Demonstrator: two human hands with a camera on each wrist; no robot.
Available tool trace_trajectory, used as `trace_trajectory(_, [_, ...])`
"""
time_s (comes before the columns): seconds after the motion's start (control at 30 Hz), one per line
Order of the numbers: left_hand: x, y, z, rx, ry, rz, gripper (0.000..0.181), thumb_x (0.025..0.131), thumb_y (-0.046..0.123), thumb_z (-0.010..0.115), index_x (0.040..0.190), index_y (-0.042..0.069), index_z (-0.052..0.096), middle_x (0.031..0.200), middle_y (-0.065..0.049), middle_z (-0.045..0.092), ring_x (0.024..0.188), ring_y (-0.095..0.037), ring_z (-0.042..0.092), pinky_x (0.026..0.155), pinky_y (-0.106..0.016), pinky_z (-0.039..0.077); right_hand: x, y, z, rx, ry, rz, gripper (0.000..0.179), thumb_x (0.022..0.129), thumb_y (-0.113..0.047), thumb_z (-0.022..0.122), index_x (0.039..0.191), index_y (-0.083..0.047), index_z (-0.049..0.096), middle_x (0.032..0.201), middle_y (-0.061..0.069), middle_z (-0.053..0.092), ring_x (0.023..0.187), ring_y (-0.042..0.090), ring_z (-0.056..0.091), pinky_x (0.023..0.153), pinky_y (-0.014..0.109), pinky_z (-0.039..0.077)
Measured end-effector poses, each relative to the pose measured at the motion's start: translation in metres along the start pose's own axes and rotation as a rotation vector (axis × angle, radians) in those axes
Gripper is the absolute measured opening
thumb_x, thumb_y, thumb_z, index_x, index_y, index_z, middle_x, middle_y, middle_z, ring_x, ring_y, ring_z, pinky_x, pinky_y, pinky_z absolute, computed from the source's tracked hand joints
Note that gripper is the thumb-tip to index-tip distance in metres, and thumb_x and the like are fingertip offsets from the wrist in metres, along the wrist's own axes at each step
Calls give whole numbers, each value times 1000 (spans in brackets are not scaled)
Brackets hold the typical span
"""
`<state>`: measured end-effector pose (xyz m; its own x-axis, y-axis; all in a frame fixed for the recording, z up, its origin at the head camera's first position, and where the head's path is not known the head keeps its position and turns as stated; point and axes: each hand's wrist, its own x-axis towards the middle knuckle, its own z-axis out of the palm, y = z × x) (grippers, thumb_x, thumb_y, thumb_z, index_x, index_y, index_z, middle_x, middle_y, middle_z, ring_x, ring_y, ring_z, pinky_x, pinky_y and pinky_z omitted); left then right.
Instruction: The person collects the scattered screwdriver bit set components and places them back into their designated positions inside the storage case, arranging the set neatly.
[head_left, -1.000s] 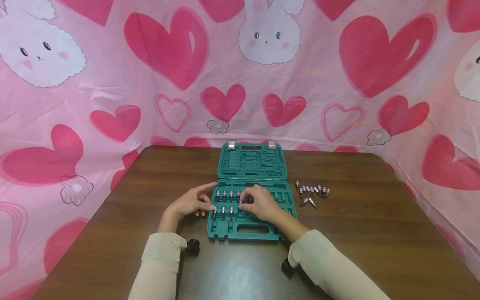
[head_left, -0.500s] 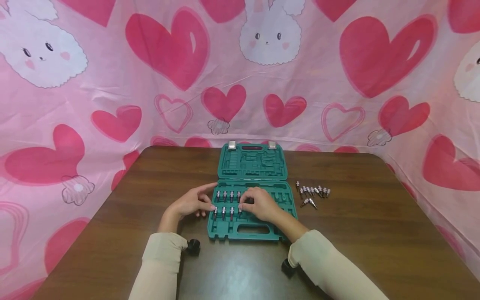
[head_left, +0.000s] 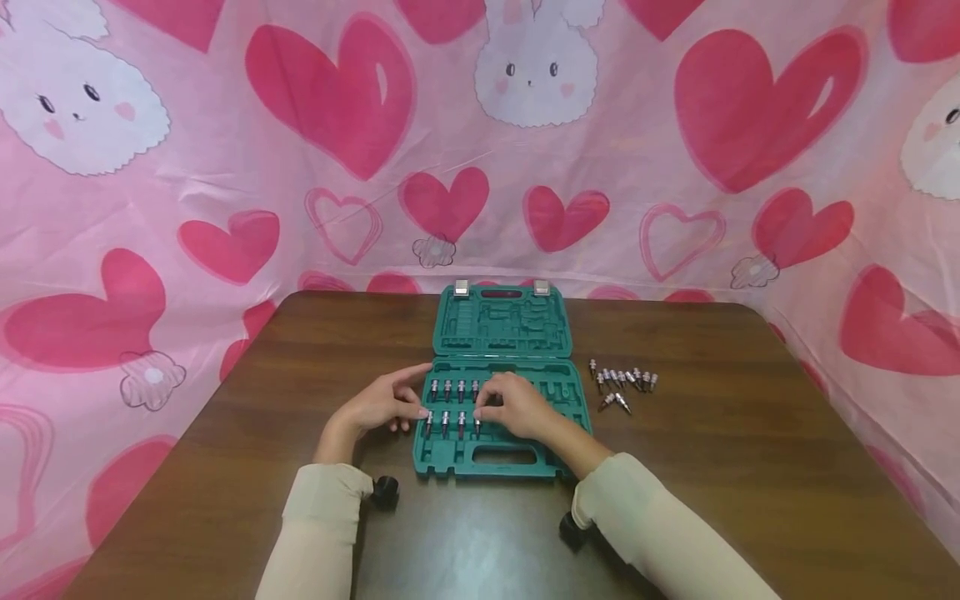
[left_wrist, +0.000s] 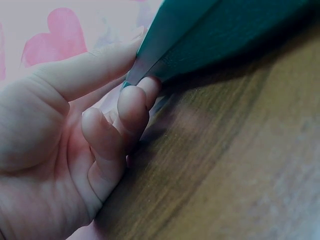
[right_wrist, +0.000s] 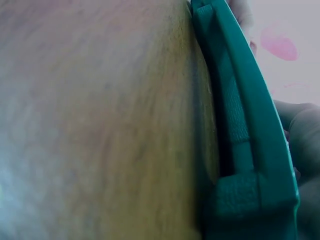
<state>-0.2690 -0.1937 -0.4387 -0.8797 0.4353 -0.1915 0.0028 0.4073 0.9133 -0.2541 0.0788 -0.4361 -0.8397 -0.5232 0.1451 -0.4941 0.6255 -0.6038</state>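
Observation:
An open green tool case (head_left: 442, 458) lies on the table, with short silver bit sockets in two rows. My left hand (head_left: 381, 404) grips the case's left edge. In the left wrist view, its thumb (left_wrist: 100, 70) lies along the case's edge and curled fingers (left_wrist: 132, 107) meet its side. Over the lower row, my right hand (head_left: 521, 407) pinches the upper end of a bit socket (head_left: 477, 427), fourth from the left. That bit lies in line with its neighbours. Much of my right hand (right_wrist: 306, 140) is hidden behind the case in the right wrist view.
Several loose bit sockets (head_left: 622, 379) lie in a cluster on the wooden table (head_left: 712, 450), right of the case. The raised lid (head_left: 502, 321) with two metal latches leans back behind the tray. A pink heart-patterned cloth (head_left: 442, 125) encloses the table's far side.
The bit socket in my right fingers has gone down into line with the lower row, and more of its shaft shows. My left hand keeps its place on the case.

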Motion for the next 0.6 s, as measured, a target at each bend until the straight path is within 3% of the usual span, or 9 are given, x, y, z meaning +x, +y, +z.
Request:
trace_trajectory(0.37, [0,0,-5,0,8,0,76,86,15,75,151,20,37,84,-12,68,60,-25,60,55,-34,50,6,-5,0,14,-4,69,15,87,-24,75,80,-21,62,79,-9,56,77,15,48,69,34,41])
trace_trajectory(0.6, [1,-3,-1,-4,-19,21,76,86,15,75,151,20,36,85,-12,68,60,-25,61,56,-34,51,3,-6,2,-32,-3,97,15,87,-24,75,80,-23,61,78,-9,56,78,15,48,71,34,41])
